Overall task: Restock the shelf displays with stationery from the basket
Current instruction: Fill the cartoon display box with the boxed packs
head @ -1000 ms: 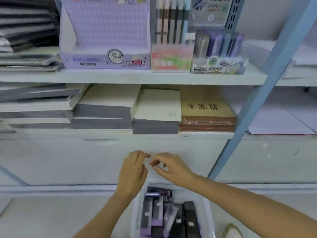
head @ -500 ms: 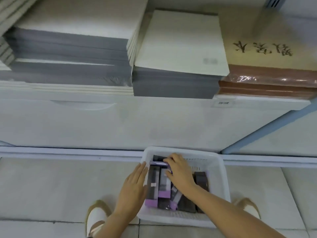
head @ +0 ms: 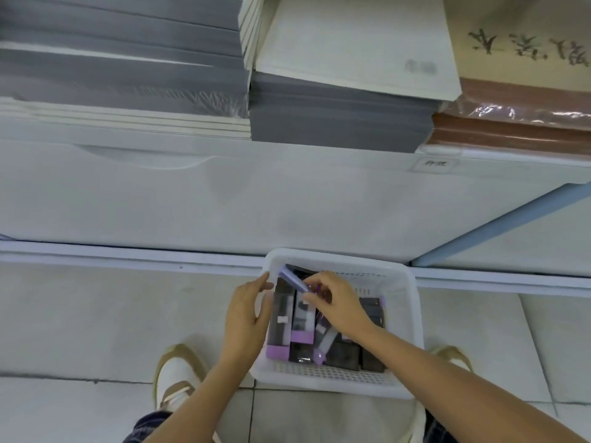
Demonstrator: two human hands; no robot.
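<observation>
One white basket [head: 335,374] sits on the tiled floor, with one shoe [head: 177,375] on either side of it. It holds at least five dark boxes [head: 281,318] with lilac ends; the right hand [head: 339,302] hides the full count. That hand's grip pinches one slim lilac pack [head: 292,279] at the basket's far-left corner. The left hand [head: 246,314] is at the basket's left rim, its grip spread and holding nothing. Three paper stacks [head: 339,116] lie on the shelf beyond the basket.

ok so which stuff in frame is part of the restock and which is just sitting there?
In the job: white basket, purple-and-black packs inside it, lilac pack pinched by the right hand, left hand open at the basket's left rim.
Lying about: grey notebook stacks, brown wrapped books, shoe.
</observation>
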